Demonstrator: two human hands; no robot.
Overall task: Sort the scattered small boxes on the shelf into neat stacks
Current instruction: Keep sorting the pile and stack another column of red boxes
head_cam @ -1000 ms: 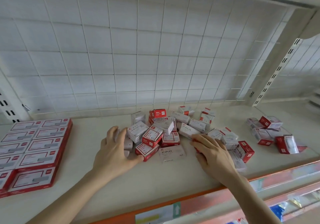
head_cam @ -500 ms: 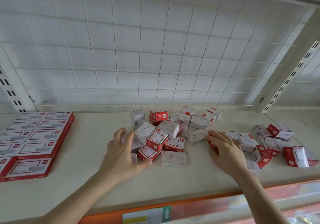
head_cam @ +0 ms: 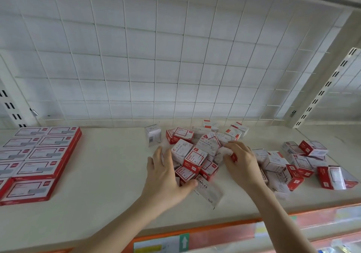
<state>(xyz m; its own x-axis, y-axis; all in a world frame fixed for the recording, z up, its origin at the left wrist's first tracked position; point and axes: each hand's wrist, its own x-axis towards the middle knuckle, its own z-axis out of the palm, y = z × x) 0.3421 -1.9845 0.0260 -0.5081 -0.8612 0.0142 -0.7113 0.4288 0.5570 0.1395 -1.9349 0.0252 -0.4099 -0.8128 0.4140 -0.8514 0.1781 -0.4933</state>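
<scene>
- small boxes (head_cam: 195,155) heaped midway along the shelf (head_cam: 107,174); loose boxes (head_cam: 304,161) lie further right
- left hand (head_cam: 168,176): fingers spread, flat against heap's left side, gripping nothing
- right hand (head_cam: 242,162): fingers curled over a blurred box (head_cam: 224,153) at heap's right edge; grip or push, cannot tell
- risk: squeezing inward could topple top boxes or shove some off the front edge
</scene>
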